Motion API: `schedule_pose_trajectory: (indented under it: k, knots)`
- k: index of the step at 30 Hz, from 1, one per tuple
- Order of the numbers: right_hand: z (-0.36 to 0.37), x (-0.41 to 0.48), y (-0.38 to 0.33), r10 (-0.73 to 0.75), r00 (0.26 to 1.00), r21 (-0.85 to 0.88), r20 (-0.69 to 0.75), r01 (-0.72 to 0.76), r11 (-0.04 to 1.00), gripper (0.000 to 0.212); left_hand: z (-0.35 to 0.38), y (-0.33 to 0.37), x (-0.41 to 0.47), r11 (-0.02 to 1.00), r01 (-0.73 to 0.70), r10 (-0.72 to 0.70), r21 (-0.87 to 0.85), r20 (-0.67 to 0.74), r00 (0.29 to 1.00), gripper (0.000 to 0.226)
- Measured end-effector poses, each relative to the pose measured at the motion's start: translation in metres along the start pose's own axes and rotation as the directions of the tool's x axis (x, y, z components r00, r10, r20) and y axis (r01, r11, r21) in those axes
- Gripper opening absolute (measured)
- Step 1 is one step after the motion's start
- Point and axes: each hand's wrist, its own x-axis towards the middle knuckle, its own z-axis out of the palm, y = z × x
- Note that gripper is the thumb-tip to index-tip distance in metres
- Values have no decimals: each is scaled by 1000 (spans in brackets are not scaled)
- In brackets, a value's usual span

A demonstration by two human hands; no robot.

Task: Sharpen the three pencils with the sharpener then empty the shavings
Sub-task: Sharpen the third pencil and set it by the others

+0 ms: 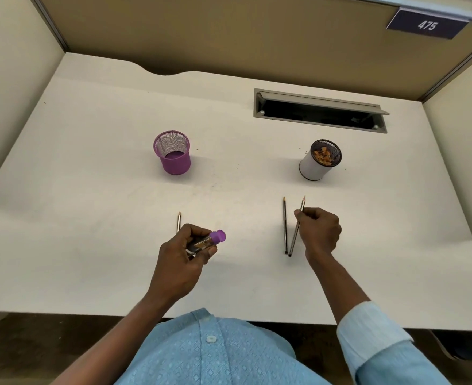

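Note:
My left hand [183, 255] is closed around a clear sharpener with a purple cap [211, 239]; brown shavings show inside it. Just beyond that hand, a pencil [178, 221] lies on the white desk [104, 204], tip pointing away, its lower part hidden by my fingers. My right hand [319, 232] pinches a second pencil [296, 234], tilted with its tip up and its blunt end near the desk. A third dark pencil [285, 226] lies flat immediately left of it.
A purple mesh cup [173, 154] stands at the middle left, nothing visible inside. A white container [318, 161] with shavings in it stands at the middle right. A cable slot [319, 112] opens behind it. Partition walls enclose the desk.

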Motion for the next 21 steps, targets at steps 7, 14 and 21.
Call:
schedule_pose_trajectory:
  k: [7, 14, 21]
  knots:
    - [12, 23, -6, -35, 999, -146, 20, 38, 989, 15, 6, 2, 0, 1000, 16, -16, 4, 14, 1000, 28]
    - [23, 27, 2, -32, 997, -183, 63, 43, 982, 17, 7, 6, 1, 999, 30, -30, 15, 20, 999, 27]
    - [32, 25, 11, -57, 996, -212, 75, 72, 975, 15, 9, 11, 3, 999, 29, -30, 35, 23, 999, 26]
